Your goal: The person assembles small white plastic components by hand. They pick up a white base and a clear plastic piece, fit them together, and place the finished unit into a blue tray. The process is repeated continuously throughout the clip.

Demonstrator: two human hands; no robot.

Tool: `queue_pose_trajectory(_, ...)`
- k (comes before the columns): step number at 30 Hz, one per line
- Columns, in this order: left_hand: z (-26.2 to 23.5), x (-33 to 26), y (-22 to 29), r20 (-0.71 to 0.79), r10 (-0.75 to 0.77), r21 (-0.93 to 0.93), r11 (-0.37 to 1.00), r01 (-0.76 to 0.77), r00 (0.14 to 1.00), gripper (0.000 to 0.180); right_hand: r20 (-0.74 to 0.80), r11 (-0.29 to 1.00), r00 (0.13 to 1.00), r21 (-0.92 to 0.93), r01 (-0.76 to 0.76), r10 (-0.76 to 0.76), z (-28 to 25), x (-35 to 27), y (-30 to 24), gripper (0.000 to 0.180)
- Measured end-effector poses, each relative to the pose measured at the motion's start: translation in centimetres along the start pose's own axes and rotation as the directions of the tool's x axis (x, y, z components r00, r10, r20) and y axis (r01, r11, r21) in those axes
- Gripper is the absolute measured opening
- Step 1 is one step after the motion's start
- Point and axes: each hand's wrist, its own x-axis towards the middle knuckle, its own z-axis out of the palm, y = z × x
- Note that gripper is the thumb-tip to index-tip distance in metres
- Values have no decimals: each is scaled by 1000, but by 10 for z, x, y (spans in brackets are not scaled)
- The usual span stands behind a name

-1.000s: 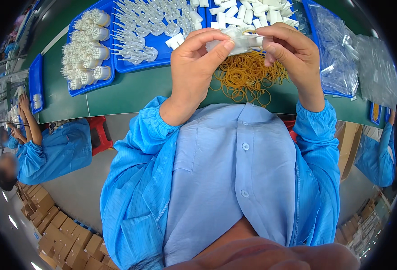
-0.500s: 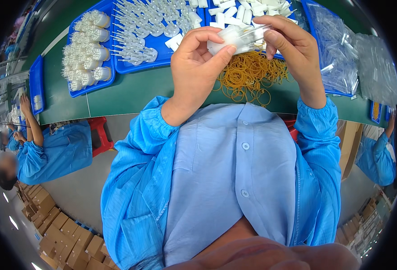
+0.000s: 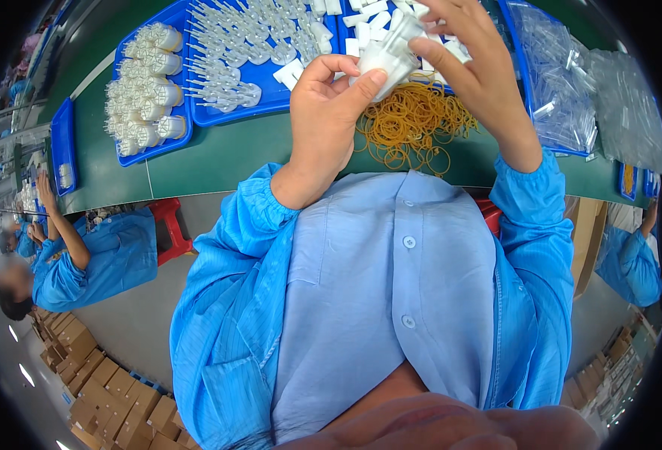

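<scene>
My left hand (image 3: 327, 101) is closed around a white cup-shaped plastic part (image 3: 382, 69), with thumb and fingers on its lower sides. From the top of this part rises a clear plastic piece (image 3: 404, 31), tilted up and to the right. My right hand (image 3: 472, 56) is at its upper right, thumb and fingers apart. The thumb tip is right by the clear rim; whether it touches cannot be made out. Below both hands lies a pile of yellow-brown rubber bands (image 3: 413, 124) on the green table (image 3: 271, 154).
Blue trays hold white cup parts with prongs (image 3: 147, 94), translucent stemmed parts (image 3: 230, 56) and white blocks (image 3: 372, 22). At the right, a blue tray carries clear plastic pieces (image 3: 560, 82), beside clear bags (image 3: 624, 105). A co-worker (image 3: 98, 251) sits at the left, another (image 3: 631, 259) at the right.
The part in my left hand has tipped from nearly sideways to more upright. My right hand has moved up and left, its fingers now spread wider around the clear end.
</scene>
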Motion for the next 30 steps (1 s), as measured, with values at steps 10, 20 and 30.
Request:
queue_pose_trajectory(10, 1, 2, -1, -24, -93, -55, 994, 91, 995, 15, 62, 916, 966, -309, 257, -250, 20, 1, -19, 82)
queue_pose_trajectory(20, -5, 0, 0, 18, -161, -94, 982, 162, 987, 7, 41, 953, 980, -231, 198, -193, 30, -1, -14, 77)
queue_pose_trajectory(30, -9, -2, 2, 54, -82, -247, 964, 93, 995, 21, -42, 925, 951, -249, 287, -307, 37, -2, -5, 63)
